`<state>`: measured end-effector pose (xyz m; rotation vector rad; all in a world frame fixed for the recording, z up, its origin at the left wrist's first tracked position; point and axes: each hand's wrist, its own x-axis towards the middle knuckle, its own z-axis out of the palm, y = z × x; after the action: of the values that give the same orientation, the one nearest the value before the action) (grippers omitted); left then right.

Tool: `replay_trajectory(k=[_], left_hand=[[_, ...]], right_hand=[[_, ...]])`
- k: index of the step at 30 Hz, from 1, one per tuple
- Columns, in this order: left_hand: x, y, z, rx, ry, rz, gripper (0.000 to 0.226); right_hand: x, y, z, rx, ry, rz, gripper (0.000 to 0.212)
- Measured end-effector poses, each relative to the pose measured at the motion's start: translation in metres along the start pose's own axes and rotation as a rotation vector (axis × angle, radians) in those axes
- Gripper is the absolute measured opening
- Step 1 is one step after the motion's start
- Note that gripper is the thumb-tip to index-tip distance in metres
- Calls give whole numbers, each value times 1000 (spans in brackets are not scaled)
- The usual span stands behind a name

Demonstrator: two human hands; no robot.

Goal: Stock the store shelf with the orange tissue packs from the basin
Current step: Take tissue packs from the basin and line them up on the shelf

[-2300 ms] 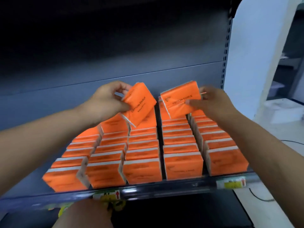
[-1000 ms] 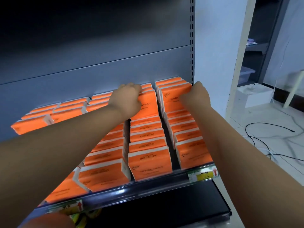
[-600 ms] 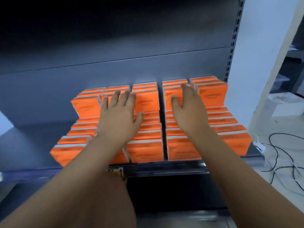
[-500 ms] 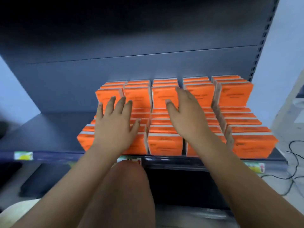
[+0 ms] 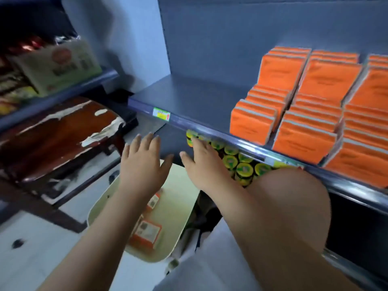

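Observation:
Rows of orange tissue packs (image 5: 304, 114) stand on the dark shelf (image 5: 189, 97) at the right, with a second layer at the back. Below, on the floor, sits a pale cream basin (image 5: 180, 192) holding a few orange tissue packs (image 5: 147, 229), partly hidden by my left forearm. My left hand (image 5: 142, 164) hovers above the basin with fingers spread and holds nothing. My right hand (image 5: 201, 162) is beside it, also spread and empty, over the basin's far rim.
The shelf's left half is bare, with a price tag (image 5: 161, 113) on its front rail. Yellow-green lidded jars (image 5: 237, 164) fill the shelf beneath. A brown wooden stool (image 5: 54, 135) stands to the left, snack boxes (image 5: 58, 66) above it. My knee (image 5: 294, 206) is at the right.
Both hands have come off the stacked packs on the shelf and dropped down to the left, above the basin. The view has swung left and downward.

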<state>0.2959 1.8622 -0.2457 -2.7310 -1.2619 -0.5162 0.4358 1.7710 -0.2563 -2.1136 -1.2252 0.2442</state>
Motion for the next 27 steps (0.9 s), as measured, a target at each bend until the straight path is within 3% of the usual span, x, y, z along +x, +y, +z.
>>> replay_trajectory(k=[6, 17, 20, 27], left_hand=[[-34, -56, 54, -18, -305, -220, 64], [-63, -129, 160, -430, -609, -823, 53], [-66, -147, 179, -345, -592, -849, 43], [-55, -163, 204, -207, -643, -808, 68]], right_hand=[[13, 1, 65, -33, -246, 66, 51], [13, 18, 200, -188, -777, 235, 41], [6, 22, 243, -182, -924, 361, 38], [0, 31, 328, -3, -1043, 753, 39]])
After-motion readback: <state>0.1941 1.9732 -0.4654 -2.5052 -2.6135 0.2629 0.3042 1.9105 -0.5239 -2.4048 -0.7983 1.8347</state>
